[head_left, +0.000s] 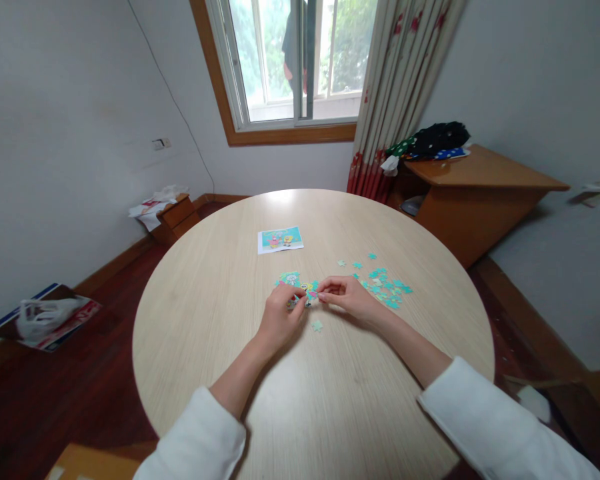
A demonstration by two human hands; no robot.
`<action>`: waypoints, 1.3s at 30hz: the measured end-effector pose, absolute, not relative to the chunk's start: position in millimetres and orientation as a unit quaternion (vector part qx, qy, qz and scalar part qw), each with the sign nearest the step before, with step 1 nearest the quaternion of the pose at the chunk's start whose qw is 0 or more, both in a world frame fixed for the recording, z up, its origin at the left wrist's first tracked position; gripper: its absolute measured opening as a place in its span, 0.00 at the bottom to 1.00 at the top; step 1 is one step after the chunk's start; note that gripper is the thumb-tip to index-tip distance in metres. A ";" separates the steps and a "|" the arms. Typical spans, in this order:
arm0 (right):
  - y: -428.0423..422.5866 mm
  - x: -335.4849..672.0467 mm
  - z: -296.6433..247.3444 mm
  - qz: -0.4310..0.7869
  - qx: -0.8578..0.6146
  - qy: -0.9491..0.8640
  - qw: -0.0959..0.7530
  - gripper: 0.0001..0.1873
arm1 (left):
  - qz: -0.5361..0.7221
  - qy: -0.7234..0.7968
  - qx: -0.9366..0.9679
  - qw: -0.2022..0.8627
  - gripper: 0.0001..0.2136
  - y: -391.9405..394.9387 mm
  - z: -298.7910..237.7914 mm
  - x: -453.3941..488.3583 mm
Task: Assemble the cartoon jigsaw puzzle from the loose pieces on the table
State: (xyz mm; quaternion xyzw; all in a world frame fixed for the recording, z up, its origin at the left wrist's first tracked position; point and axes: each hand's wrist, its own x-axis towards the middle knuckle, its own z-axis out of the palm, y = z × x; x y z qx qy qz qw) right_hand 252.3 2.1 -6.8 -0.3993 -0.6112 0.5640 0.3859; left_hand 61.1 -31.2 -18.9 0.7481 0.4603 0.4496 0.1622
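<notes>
Near the middle of the table lies a cluster of jigsaw puzzle pieces (291, 277), partly joined, in teal, yellow and pink. My left hand (279, 312) is on its near left side, thumb and fingers closed on the joined pieces' edge. From the right, my right hand (349, 295) pinches a small pink and teal puzzle piece (313, 293) against the cluster. Fingers cover part of the cluster, so I cannot tell whether that piece is fitted in. One pale green loose piece (317, 326) lies just in front of the hands.
Several loose teal pieces (393, 285) are spread right of my right hand. A printed reference picture (282, 239) lies beyond the cluster on the round wooden table (205, 287). A wooden desk (485, 167) with cloths stands back right, below a curtain (395, 87) and window.
</notes>
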 end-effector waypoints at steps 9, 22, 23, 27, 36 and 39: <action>0.9 251.0 -5.1 0.550 -0.401 -0.621 0.389 0.21 | 0.448 0.455 0.751 0.169 0.04 -30.9 -19.9 61.4; -0.9 249.7 -3.5 0.564 -0.391 -0.621 0.380 0.18 | 0.433 0.456 0.758 0.174 0.05 -29.6 -18.1 60.0; -0.8 249.6 -3.6 0.562 -0.390 -0.623 0.379 0.18 | 0.431 0.457 0.758 0.175 0.04 -29.5 -18.0 60.0; -0.2 249.4 -4.6 0.559 -0.391 -0.629 0.373 0.19 | 0.421 0.466 0.757 0.182 0.04 -29.2 -16.8 59.9; 1.7 248.4 -7.9 0.560 -0.394 -0.631 0.365 0.19 | 0.418 0.475 0.747 0.202 0.04 -29.3 -16.2 59.6; 2.5 247.7 -10.3 0.553 -0.397 -0.635 0.366 0.19 | 0.420 0.476 0.744 0.211 0.04 -28.4 -17.7 59.3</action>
